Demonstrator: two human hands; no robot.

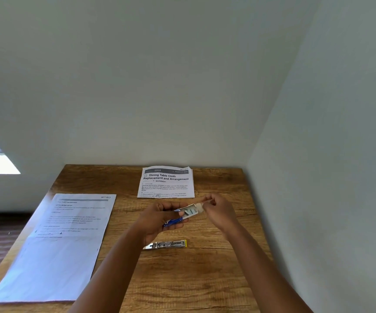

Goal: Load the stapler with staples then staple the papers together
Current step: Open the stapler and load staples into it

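My left hand [159,219] holds a small blue and white staple box [183,214] above the middle of the wooden table [182,279]. The box's end is open and grey staple strips show inside. My right hand [216,210] pinches the box's white end flap with thumb and fingers. A small metal stapler with a yellow tip [166,244] lies flat on the table just below my hands, untouched. A stack of printed papers [56,245] lies on the left side of the table.
A folded printed sheet titled "Dining Table Cloth Replacement and Arrangement" [166,182] lies at the far edge against the wall. White walls close the table in at the back and right. The floor shows past the left edge.
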